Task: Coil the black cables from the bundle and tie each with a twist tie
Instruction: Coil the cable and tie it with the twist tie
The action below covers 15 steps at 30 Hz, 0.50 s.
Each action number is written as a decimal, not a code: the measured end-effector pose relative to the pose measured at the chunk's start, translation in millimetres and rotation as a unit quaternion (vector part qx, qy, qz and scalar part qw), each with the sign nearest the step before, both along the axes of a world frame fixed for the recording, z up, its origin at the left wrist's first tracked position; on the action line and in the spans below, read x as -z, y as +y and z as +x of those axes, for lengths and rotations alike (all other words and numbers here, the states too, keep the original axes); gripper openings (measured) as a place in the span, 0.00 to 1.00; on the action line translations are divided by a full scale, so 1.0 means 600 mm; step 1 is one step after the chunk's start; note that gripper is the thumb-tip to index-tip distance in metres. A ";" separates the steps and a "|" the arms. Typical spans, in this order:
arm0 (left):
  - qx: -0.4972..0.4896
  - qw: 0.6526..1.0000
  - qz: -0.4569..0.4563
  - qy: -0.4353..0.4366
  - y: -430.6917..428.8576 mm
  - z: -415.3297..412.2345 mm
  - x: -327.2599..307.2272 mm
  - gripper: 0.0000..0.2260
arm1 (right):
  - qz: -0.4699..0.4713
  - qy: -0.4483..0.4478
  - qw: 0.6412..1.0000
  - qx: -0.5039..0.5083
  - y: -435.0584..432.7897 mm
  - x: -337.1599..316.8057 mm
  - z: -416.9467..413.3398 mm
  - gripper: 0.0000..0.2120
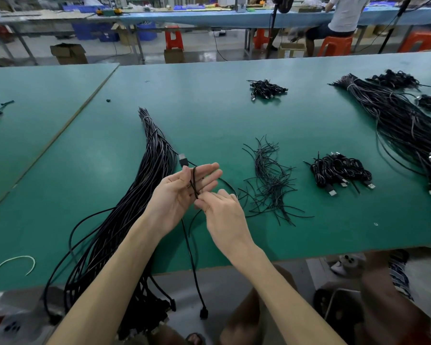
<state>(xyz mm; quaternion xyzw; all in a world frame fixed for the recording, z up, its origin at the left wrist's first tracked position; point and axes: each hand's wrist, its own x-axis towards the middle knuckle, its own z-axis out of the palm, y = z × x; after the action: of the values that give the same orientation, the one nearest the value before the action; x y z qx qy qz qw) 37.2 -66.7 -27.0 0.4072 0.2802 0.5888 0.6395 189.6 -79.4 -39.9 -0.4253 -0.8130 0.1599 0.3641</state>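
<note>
A long bundle of black cables (144,185) lies on the green table (234,115), its lower end hanging over the front edge. My left hand (184,188) is palm-up with straight fingers, thumb pressing a loop of one black cable (194,181) against them. That cable's USB plug (183,159) sticks out above the hand, and its other end hangs off the table edge. My right hand (219,210) pinches the same cable just below the left palm. Loose black twist ties (271,183) lie in a pile to the right.
A pile of coiled, tied cables (341,173) sits right of the ties, another (266,88) farther back. A second big bundle (396,120) runs along the right side. A white tie (15,263) lies at front left. A person sits at a far bench.
</note>
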 end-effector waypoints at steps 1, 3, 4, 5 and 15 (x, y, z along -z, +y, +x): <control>-0.007 1.000 -0.002 -0.007 0.001 0.000 0.002 0.23 | 0.005 -0.003 1.000 0.004 -0.002 -0.001 -0.001 0.09; -0.032 0.999 -0.017 -0.035 0.003 0.000 0.003 0.22 | 0.003 0.005 1.000 0.010 -0.005 -0.003 -0.002 0.11; -0.050 0.997 -0.031 -0.047 0.004 -0.001 0.003 0.21 | -0.014 0.021 1.000 0.011 -0.004 -0.003 -0.001 0.11; -0.068 0.995 -0.045 -0.054 0.004 -0.001 0.003 0.19 | -0.038 0.040 0.998 0.011 -0.002 -0.003 0.001 0.12; -0.058 0.993 -0.074 -0.073 0.001 -0.007 -0.003 0.16 | -0.176 0.078 0.981 0.006 0.011 0.009 0.010 0.15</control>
<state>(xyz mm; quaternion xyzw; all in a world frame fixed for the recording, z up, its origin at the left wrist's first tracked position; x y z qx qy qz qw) 33.3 -66.3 -25.2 0.2981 0.2985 0.6309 0.6512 195.8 -72.8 -45.3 -0.4735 -0.7391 0.3309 0.3465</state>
